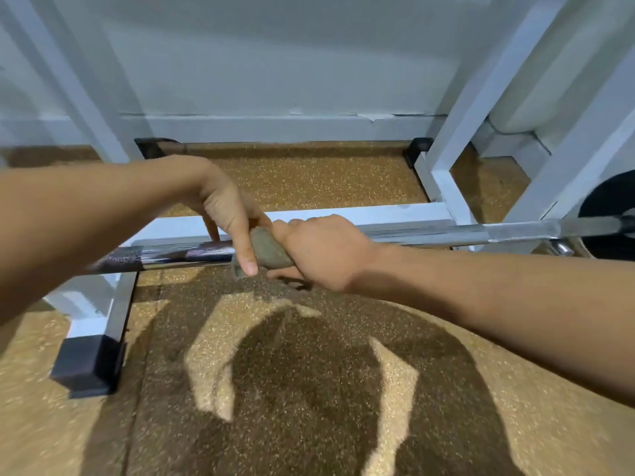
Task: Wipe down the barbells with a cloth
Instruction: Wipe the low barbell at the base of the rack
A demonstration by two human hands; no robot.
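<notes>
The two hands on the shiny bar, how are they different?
The right hand is curled round the cloth, wrapping it on the barbell; the left hand only pinches the cloth's edge. The right hand's fingers are tucked under; the left hand's fingers point down. Both touch the cloth.

Single head cam, wide-angle, looking forward and steeply down, close over the barbell (pixel 429 233) and floor (pixel 309 389).
</notes>
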